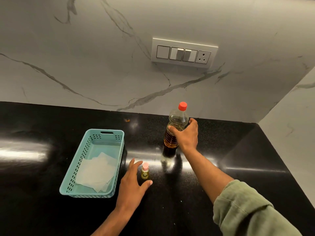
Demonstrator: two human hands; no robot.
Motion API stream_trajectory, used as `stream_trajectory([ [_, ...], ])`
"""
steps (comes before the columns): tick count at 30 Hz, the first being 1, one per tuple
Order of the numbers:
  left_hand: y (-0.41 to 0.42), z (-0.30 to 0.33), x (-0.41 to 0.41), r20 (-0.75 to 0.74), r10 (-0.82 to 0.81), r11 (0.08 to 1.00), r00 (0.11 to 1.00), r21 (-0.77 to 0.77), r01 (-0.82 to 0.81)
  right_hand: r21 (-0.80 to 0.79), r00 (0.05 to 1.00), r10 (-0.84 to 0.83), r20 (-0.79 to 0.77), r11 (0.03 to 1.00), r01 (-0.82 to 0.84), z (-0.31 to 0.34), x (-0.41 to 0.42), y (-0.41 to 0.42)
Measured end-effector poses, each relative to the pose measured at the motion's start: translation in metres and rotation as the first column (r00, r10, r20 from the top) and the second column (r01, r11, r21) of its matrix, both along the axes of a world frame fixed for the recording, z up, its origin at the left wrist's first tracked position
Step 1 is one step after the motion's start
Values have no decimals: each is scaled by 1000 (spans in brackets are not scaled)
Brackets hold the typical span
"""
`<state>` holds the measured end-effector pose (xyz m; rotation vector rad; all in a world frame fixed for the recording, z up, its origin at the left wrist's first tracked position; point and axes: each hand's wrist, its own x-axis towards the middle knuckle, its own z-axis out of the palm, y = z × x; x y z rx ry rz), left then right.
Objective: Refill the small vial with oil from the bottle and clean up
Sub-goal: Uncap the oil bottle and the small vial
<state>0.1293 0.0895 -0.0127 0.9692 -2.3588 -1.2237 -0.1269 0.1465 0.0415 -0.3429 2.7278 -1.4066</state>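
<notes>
Red-capped bottle (177, 128), amber oil; pink-capped vial (145, 171); teal basket (75, 176); black counter (51, 120); grey-veined white wall (85, 57).

I've got the right hand (185, 135) gripping the oil bottle (175, 128), upright on the black counter (221, 150), red cap (182, 106) on. My left hand (133, 183) cups, fingers spread, beside the small vial (145, 171); the teal basket (95, 160) holds tissues (97, 171).

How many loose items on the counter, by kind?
Bottle: 1
Vial: 1
Basket: 1
Paper wipes in the basket: a stack, count unclear
Total: 3, plus the stack
</notes>
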Motion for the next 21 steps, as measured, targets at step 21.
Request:
stream_trajectory([
  [21, 29, 20, 33, -223, 60, 987, 973, -132, -92, -131, 985, -98, -144, 988, 80, -4, 22, 1],
])
